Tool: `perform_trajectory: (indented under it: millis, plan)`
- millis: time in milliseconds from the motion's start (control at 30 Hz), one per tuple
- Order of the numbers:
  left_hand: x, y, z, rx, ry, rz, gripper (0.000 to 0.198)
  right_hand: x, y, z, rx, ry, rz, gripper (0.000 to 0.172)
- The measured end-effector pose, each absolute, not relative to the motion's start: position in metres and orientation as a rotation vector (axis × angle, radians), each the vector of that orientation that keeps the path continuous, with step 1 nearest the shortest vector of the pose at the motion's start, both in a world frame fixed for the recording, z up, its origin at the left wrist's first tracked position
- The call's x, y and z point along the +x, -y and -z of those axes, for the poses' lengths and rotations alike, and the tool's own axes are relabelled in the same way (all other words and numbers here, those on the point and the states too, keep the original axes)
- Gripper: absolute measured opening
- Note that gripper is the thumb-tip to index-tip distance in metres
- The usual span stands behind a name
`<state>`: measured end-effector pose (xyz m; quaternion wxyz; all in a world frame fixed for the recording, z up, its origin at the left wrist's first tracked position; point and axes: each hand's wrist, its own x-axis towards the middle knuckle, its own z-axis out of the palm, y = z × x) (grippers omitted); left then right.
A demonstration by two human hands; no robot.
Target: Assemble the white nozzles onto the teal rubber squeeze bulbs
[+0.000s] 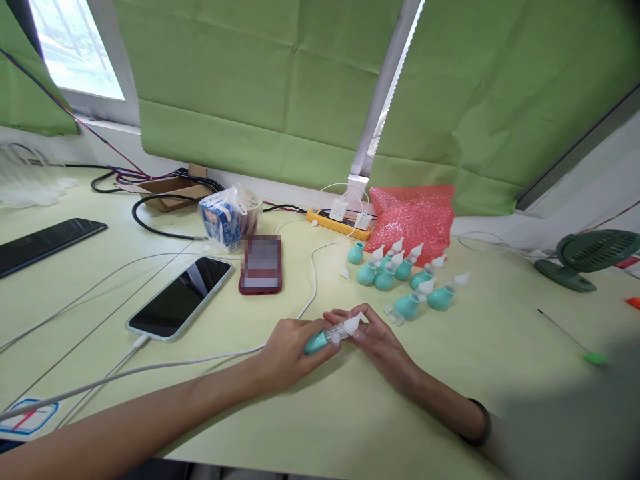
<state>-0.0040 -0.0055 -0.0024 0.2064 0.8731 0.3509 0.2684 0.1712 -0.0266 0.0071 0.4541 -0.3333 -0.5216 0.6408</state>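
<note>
My left hand (290, 350) is wrapped round the teal bulb of a nasal aspirator (316, 343), just above the table. The aspirator lies tilted, its clear tube and white tip (353, 325) pointing up and to the right. My right hand (381, 343) has its thumb and fingers closed about that tip; part of the contact is hidden. Beyond my right hand stand several more teal aspirators (407, 307) with white tips. A teal bulb (355, 253) without a tip sits at the back of the group, and a loose white tip (345, 274) lies to its left.
A phone (180, 298) on a white cable lies left, beside a red-cased phone (261, 267). Behind are a bagged blue package (223, 220), a yellow power strip (320, 220) and red bubble wrap (413, 217). A green fan (595, 257) stands right; cables cross the table.
</note>
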Motion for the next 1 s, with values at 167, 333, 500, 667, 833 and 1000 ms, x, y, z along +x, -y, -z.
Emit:
perform_trajectory:
  millis: [167, 333, 500, 667, 833, 1000]
  plan:
    - [-0.004, 0.006, 0.002, 2.396, -0.948, -0.785, 0.030, 0.171, 0.028, -0.002, -0.886, 1.300, -1.469, 0.024]
    - [-0.004, 0.006, 0.001, 2.378, -0.934, -0.770, 0.029, 0.167, 0.030, 0.002, -0.903, 1.233, -1.424, 0.023]
    - [-0.006, 0.006, 0.002, 2.348, -0.912, -0.750, 0.030, 0.166, 0.030, 0.003, -0.858, 1.259, -1.445, 0.021]
    - [-0.006, 0.005, 0.000, 2.303, -0.912, -0.722, 0.030, 0.165, 0.031, 0.004, -0.857, 1.241, -1.445, 0.020]
    - [-0.005, 0.004, -0.005, 2.221, -0.856, -0.706, 0.029, 0.160, 0.032, 0.006, -0.846, 1.143, -1.429, 0.024]
    - [-0.004, 0.000, -0.003, 2.000, -0.727, -0.675, 0.031, 0.157, 0.032, 0.006, -0.816, 1.119, -1.450, 0.023]
